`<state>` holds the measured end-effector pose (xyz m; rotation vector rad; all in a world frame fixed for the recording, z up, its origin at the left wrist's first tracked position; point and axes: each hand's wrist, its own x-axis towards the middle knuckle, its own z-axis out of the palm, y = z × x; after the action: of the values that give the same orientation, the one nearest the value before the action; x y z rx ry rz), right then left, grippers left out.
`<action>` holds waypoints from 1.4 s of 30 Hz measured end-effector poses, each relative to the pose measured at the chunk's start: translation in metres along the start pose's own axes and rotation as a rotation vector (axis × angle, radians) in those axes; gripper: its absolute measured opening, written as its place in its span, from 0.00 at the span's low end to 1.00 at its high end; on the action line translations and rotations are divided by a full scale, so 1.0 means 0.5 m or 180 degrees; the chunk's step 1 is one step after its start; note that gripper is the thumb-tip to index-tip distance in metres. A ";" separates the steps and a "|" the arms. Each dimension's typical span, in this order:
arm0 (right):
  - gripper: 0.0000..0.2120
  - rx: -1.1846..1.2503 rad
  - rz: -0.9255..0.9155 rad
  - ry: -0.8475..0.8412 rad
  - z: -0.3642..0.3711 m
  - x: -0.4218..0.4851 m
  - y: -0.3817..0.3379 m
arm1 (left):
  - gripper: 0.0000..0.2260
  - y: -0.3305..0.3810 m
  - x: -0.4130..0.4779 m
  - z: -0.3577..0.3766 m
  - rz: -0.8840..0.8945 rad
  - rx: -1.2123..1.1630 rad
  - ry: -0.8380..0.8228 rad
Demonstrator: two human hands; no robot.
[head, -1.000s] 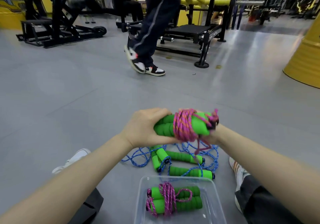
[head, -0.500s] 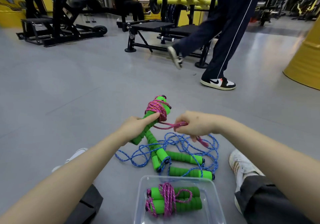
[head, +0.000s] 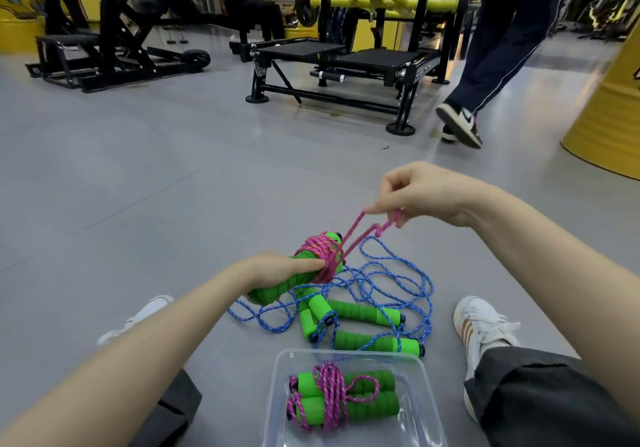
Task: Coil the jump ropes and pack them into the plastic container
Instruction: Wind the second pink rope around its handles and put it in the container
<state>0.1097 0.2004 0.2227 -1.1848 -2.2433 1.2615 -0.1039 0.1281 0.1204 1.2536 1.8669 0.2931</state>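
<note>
My left hand (head: 277, 270) grips the green foam handles of a pink jump rope (head: 320, 251), with pink cord wound around their upper part. My right hand (head: 420, 192) pinches the free pink loop, which runs taut up and to the right from the bundle. Below them, blue jump ropes (head: 377, 294) with green handles lie loose and tangled on the grey floor. A clear plastic container (head: 284, 384) sits nearest me and holds one coiled pink rope bundle (head: 341, 396).
My white shoes (head: 479, 325) and dark trouser legs flank the container. A person in dark trousers (head: 498, 52) steps past at the back right. Black gym benches and racks (head: 332, 66) stand behind, and a yellow drum (head: 609, 107) stands at the right edge.
My right hand has lifted and pulled the pink loop up and to the right, tightening it. The handle bundle has dropped lower in my left hand. The walking person has moved further right.
</note>
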 end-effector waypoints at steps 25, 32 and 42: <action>0.03 -0.1016 0.0161 -0.0292 0.023 0.001 0.175 | 0.31 0.012 -0.041 -0.064 0.1128 -0.2181 -0.1653; 0.08 0.0840 -0.0335 0.0683 0.019 0.020 0.096 | 0.31 -0.001 -0.047 -0.077 0.0671 -0.1381 -0.1357; 0.19 -0.0813 -0.0765 -0.0442 0.116 0.033 0.011 | 0.20 0.034 -0.062 -0.012 0.0244 -0.0028 -0.1433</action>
<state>0.0675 0.1822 0.1836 -0.8929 -2.6189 1.0156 -0.0930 0.1113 0.1504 1.2652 1.4341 0.0505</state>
